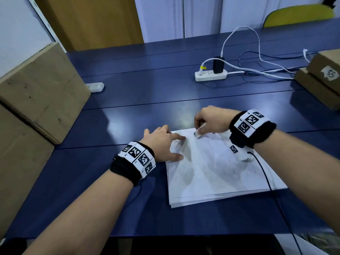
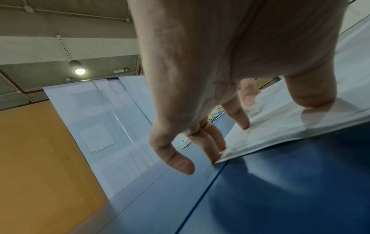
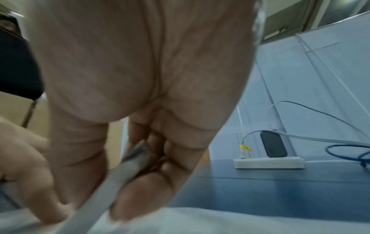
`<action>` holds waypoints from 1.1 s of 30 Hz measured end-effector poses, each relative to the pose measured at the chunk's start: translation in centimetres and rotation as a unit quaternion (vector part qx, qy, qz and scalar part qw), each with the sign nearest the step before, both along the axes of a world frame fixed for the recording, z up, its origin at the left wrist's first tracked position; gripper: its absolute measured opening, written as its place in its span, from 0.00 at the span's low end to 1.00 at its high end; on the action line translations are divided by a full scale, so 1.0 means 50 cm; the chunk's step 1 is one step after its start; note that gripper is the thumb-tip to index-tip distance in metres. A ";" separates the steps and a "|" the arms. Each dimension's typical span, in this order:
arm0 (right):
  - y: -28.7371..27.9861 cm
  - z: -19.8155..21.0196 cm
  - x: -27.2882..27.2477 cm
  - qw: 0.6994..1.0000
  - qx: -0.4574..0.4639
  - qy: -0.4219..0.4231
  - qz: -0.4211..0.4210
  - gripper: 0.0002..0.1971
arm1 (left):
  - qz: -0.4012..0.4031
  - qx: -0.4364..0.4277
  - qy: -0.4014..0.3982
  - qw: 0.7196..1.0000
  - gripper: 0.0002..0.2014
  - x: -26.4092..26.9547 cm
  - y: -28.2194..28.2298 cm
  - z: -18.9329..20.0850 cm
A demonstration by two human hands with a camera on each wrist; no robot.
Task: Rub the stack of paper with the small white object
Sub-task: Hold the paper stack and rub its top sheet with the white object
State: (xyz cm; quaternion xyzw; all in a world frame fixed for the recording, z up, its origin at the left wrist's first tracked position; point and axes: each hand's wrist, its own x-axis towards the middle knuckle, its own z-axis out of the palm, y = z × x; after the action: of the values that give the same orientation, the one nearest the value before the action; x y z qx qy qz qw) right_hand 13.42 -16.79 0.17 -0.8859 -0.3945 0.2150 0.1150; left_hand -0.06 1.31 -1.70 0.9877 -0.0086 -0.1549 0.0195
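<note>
A stack of white paper (image 1: 217, 172) lies on the dark blue table (image 1: 128, 115) in front of me. My right hand (image 1: 209, 121) pinches a small white object (image 1: 198, 134) and holds its tip on the paper near the far edge. In the right wrist view the small white object (image 3: 120, 175) runs between thumb and fingers down to the paper (image 3: 240, 221). My left hand (image 1: 161, 144) lies with spread, straight fingers pressing the paper's far left corner; in the left wrist view my left hand's fingertips (image 2: 244, 125) rest on the paper (image 2: 280, 126).
Cardboard boxes (image 1: 36, 89) stand at the left, more boxes (image 1: 320, 76) at the far right. A white power strip (image 1: 210, 75) with a black charger and cables lies at the back. A small white strip (image 1: 95, 87) lies near the left boxes. A black cable (image 1: 266, 179) crosses the paper's right side.
</note>
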 end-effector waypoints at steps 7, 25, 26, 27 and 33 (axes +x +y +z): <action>0.007 -0.001 -0.001 1.000 -0.011 0.013 0.017 0.11 | 0.003 -0.009 0.004 1.000 0.35 0.004 0.004 -0.002; 0.005 0.008 -0.023 0.990 -0.057 0.095 0.086 0.12 | 0.011 -0.027 0.000 1.000 0.35 0.003 0.010 -0.007; 0.012 0.006 -0.017 0.993 -0.040 0.076 0.075 0.12 | 0.011 -0.028 0.002 1.000 0.35 0.003 0.010 -0.006; 0.019 0.004 -0.006 0.997 -0.013 0.049 0.056 0.12 | 0.011 -0.028 0.003 1.000 0.35 0.003 0.010 -0.005; 0.021 0.008 0.003 0.998 -0.003 0.048 0.038 0.11 | 0.012 -0.032 0.000 0.999 0.36 0.000 0.011 -0.005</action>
State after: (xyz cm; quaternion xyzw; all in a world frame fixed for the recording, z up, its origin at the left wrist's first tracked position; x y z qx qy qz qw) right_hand 13.57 -15.75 0.56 -0.8592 -0.4213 0.2628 0.1234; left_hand -0.06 1.84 -1.97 0.9866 -0.0015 -0.1545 0.0531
